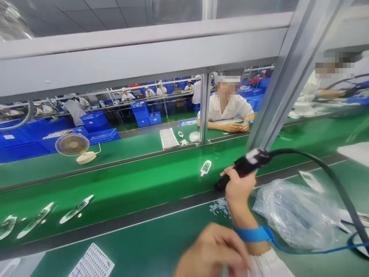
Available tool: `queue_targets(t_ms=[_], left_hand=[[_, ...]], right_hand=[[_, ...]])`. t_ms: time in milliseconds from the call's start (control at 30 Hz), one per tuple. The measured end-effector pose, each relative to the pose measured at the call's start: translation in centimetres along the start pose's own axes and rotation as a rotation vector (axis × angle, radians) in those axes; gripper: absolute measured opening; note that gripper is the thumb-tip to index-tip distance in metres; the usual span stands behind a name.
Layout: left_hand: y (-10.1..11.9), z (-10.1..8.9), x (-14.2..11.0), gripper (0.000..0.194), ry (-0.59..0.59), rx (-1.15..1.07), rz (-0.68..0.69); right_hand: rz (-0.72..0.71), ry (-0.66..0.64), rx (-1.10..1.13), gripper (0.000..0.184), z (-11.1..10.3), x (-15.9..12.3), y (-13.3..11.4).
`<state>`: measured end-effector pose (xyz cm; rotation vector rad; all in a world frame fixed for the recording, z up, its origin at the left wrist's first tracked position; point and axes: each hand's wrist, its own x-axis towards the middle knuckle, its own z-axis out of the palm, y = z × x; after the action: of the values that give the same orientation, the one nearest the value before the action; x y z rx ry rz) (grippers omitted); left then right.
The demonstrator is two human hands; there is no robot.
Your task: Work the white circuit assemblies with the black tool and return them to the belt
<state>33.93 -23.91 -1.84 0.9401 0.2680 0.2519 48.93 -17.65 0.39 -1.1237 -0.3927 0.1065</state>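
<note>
My right hand is wrapped round a black electric screwdriver, held tilted over the near edge of the green belt. A blue wrist strap circles that wrist. Small screws lie in a loose pile just left of the right forearm. Closer to me, my left hand is blurred, with its fingers curled in; what is between them cannot be made out. On the belt beyond the screwdriver lies a white housing with a green circuit board.
More housings with boards lie on the belt at left. A clear plastic bag sits at right, under the screwdriver's cable. A printed sheet lies near me. A metal post rises at right; a co-worker sits opposite.
</note>
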Motion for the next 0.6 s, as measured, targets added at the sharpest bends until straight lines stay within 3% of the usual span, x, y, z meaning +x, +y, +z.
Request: queue_targets(t_ms=[133,200,333,600], left_hand=[[0.6,-5.7,0.1,0.032,0.806,0.601,0.250],[0.0,-7.2,0.4,0.032,1.016,0.883,0.234],[-1.1,-7.7,0.7,0.025,0.989,1.152,0.154],[-1.1,-7.4,0.6,0.016,0.921,1.296,0.204]], right_hand=[[0.076,-0.165,-0.130,0.021,-0.1,0.2,0.2],[0.079,-0.220,-0.165,0.021,0.2,-0.1,0.2],[0.040,-0.270,-0.213,0.020,0.5,-0.7,0.4],[0.055,-0.261,-0.090,0.016,0.1,-0.2,1.2]])
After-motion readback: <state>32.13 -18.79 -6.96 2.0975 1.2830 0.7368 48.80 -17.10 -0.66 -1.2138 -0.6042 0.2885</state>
